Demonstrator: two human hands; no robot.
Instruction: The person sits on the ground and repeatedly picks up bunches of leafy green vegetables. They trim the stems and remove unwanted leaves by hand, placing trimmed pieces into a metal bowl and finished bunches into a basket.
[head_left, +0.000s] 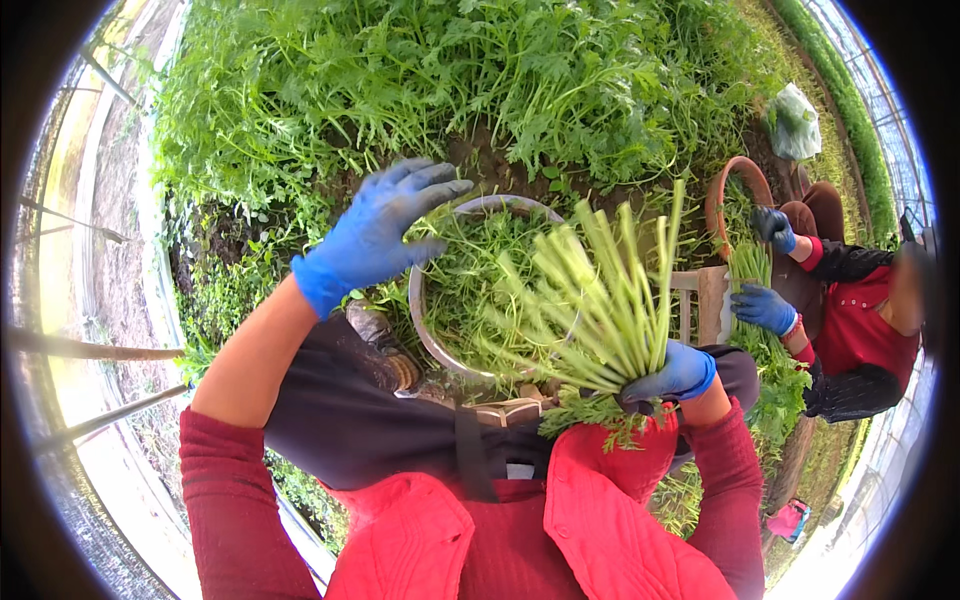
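My right hand (667, 373), in a blue glove, grips a bunch of leafy green stems (607, 292). The pale cut ends fan out up and to the left, and the leaves hang below my fist. In a matching glove, my left hand (382, 225) is raised with its fingers apart and holds nothing. It hovers by the left rim of a round tub (417, 300) between my knees. Loose green cuttings (480, 277) fill the tub. The bunch hides part of its right side.
Dense leafy plants (450, 75) grow beyond the tub. At right another person (862, 300) in blue gloves handles a bundle of stems (750, 262) beside an orange-brown tub (716, 202). A plastic bag (795, 124) lies behind them. Poles (97, 346) stick in from the left.
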